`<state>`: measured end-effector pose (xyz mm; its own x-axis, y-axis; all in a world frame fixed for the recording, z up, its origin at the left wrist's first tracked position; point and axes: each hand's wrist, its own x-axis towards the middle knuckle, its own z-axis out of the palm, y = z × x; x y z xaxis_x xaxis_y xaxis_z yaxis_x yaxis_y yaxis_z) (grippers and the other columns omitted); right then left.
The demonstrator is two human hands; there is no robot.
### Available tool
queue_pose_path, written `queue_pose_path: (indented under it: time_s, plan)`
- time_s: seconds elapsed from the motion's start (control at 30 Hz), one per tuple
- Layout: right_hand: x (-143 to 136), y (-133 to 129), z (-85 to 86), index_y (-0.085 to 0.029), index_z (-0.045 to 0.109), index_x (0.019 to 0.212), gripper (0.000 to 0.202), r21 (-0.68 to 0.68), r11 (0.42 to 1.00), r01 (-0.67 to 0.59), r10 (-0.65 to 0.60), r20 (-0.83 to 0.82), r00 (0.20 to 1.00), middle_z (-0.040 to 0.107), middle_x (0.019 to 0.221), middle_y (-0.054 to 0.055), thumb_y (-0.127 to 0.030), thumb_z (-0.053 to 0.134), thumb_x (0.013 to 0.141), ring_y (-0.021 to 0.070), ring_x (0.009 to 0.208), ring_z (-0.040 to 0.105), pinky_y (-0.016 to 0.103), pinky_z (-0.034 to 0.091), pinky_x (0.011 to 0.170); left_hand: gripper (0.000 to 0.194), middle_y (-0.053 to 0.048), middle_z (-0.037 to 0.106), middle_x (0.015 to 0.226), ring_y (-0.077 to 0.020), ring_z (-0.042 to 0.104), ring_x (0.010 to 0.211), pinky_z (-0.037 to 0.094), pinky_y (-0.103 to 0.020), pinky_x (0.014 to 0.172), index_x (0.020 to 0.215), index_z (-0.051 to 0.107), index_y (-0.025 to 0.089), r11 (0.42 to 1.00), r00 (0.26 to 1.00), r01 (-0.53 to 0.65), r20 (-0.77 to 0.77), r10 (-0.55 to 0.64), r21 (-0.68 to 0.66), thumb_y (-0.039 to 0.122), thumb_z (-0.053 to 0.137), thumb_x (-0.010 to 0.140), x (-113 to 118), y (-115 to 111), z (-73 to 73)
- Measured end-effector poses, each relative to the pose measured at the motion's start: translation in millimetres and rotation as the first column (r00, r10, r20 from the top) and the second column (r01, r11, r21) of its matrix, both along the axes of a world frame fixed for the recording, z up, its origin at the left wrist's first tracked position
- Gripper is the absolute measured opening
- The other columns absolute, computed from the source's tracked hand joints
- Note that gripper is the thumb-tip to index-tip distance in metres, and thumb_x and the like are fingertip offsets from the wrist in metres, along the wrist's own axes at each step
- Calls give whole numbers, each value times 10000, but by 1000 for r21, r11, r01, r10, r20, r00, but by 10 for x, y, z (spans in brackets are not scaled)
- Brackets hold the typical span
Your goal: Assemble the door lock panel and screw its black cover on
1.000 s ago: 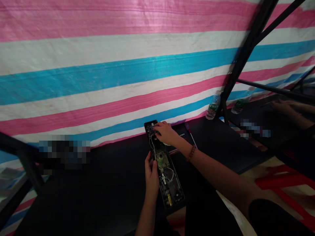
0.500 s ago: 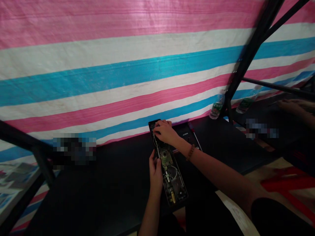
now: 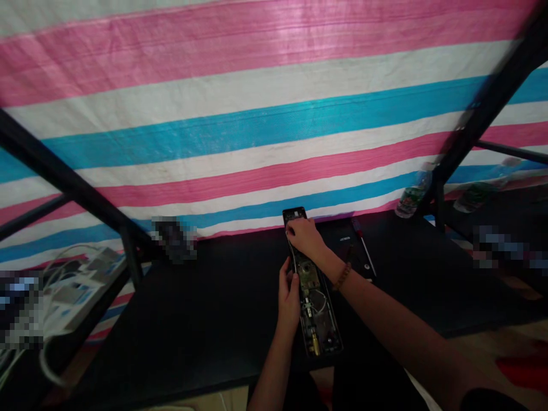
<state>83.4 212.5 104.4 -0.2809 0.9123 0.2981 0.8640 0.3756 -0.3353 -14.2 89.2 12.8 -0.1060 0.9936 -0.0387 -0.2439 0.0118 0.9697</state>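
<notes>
A long black door-lock housing (image 3: 309, 277) lies open-side up on the black table, its inner parts showing. A metal plate sits mid-length, and a brass-coloured fitting (image 3: 315, 343) is at the near end. My left hand (image 3: 289, 291) grips the housing's left edge, thumb over the rim. Near the far end, my right hand (image 3: 305, 237) is closed in a pinch at the upper end of a thin white wire (image 3: 293, 258) running along the housing's left side. The fingers partly hide the wire's tip and the parts beneath.
Right of the housing lie a flat black panel (image 3: 342, 233) and a screwdriver (image 3: 366, 251) with a red part. A plastic bottle (image 3: 410, 198) stands by the right frame post. Behind hangs a striped sheet (image 3: 257, 131). White power strips and cables (image 3: 81, 294) are at left.
The view has swung left, so everything sits further right in the picture. My right hand stays near the housing's far end, its fingers slightly shifted; my left hand keeps its hold.
</notes>
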Motion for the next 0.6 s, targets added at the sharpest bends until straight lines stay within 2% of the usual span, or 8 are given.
queue_pose_path:
  time_s: [0.23, 0.43, 0.6]
  plan:
    - [-31, -6, -164, -189, 692, 998, 150, 68, 998, -8, 17, -129, 992, 739, 1001, 56, -149, 550, 971, 208, 1010, 640, 340, 334, 914, 722, -128, 649, 1298, -259, 669, 1127, 530, -375, 956, 1463, 426, 219, 999, 1000, 13, -22, -14, -32, 602, 603, 878, -37, 10, -23]
    - [16, 15, -182, -189, 704, 992, 154, 56, 998, -39, 49, -175, 983, 741, 990, 49, -138, 561, 970, 200, 995, 644, 336, 339, 928, 745, -136, 647, 1303, -271, 667, 1139, 532, -380, 956, 1456, 438, 214, 1000, 999, -2, -43, 1, -28, 628, 606, 860, -12, 6, -2]
    - [24, 12, -162, -180, 725, 940, 146, 49, 998, -31, 37, -119, 992, 721, 1023, 72, -146, 584, 946, 225, 1044, 606, 352, 341, 929, 702, -136, 670, 1260, -269, 668, 1143, 531, -380, 954, 1450, 447, 201, 1000, 999, -5, -37, 5, 4, 597, 589, 888, -2, 6, -15]
